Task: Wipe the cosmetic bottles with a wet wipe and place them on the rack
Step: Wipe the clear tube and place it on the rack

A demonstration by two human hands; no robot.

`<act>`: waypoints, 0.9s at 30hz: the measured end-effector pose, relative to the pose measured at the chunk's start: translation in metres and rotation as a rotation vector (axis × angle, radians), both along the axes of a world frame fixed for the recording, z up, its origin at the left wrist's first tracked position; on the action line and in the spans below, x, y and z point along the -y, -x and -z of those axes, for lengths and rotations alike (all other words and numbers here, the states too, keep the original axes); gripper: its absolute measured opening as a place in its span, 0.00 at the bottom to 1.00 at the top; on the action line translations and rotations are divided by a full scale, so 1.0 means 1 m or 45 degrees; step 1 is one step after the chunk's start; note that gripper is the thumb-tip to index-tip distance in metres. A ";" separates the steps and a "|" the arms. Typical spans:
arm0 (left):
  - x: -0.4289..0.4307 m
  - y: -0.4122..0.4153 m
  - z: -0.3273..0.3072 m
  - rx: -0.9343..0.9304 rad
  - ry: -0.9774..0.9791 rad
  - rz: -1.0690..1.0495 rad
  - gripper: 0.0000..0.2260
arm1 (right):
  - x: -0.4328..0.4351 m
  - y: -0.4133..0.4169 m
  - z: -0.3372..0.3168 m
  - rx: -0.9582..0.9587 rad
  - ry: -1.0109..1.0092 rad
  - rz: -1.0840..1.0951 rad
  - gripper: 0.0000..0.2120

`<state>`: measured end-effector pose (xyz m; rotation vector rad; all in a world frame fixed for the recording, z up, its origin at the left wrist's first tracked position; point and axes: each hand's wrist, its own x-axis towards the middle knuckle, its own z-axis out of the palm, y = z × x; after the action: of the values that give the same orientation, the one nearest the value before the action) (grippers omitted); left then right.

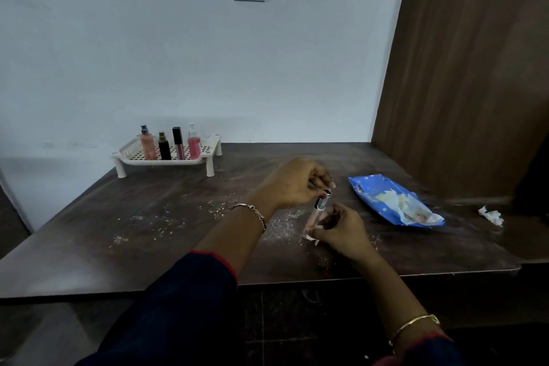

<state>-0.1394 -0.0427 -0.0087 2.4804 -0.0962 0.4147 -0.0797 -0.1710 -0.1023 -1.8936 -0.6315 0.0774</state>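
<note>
Tube [320, 205] tilted, cap far-right, base near-left; L hand [292, 184] pinches cap end; R hand [341, 230] grips wipe [309, 237] round base; rack [160, 161] far left, L hand nearer.

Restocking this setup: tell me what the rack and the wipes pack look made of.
The rack looks like moulded plastic, matte white, with a holed floor and stubby legs. The wipes pack seems thin plastic film, glossy blue, crinkled and torn open.

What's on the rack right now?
Four bottles stand upright on the white rack: a pink spray bottle, a black bottle, a black-capped gloss tube, a second pink spray. Anything low behind them is hidden.
</note>
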 end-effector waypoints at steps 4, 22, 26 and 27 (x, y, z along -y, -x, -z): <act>-0.008 0.014 0.013 0.045 0.417 -0.066 0.16 | -0.003 0.005 -0.007 -0.168 -0.278 -0.044 0.16; -0.021 0.039 0.074 0.186 1.314 -0.195 0.09 | -0.043 0.032 -0.013 0.052 -0.264 -0.093 0.15; -0.022 0.037 0.079 0.310 1.238 -0.243 0.08 | -0.044 0.028 -0.006 0.064 -0.179 -0.016 0.17; -0.023 0.037 0.078 0.338 1.197 -0.258 0.07 | -0.043 0.025 -0.005 0.044 -0.174 -0.010 0.16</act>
<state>-0.1759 -0.0193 -0.0872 1.5053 0.2043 0.6829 -0.1052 -0.1278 -0.0969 -1.7636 -0.6513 0.0066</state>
